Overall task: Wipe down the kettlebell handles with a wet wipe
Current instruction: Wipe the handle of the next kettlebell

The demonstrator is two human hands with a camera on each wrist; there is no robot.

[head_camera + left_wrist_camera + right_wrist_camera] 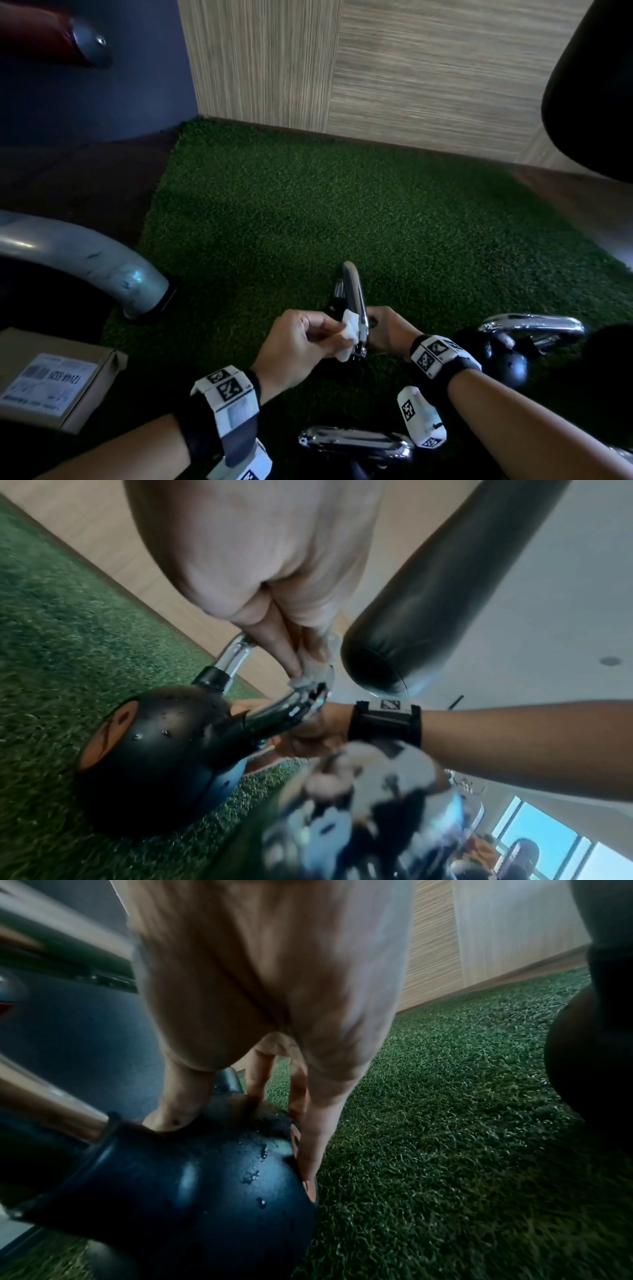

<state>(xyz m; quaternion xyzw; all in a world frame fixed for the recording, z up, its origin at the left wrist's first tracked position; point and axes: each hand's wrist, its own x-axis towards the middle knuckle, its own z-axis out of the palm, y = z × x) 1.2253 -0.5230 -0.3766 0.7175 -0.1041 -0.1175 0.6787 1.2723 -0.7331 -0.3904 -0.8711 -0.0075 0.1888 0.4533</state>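
Observation:
A black kettlebell (154, 764) with a chrome handle (354, 294) stands on the green turf, close in front of me. My left hand (337, 330) pinches a white wet wipe (347, 334) against the near bend of that handle. In the left wrist view the wipe (303, 681) sits under my fingertips (291, 666) on the handle (284, 710). My right hand (376, 325) grips the kettlebell's body (188, 1177) from the right, thumb (174, 1115) on top and fingers (311, 1150) down its side.
Two more chrome-handled kettlebells stand nearby, one at the right (534, 325) and one just below my wrists (356, 442). A labelled cardboard box (51, 387) and a grey curved metal tube (102, 267) lie at the left. A black padded bag (596, 85) hangs at the upper right.

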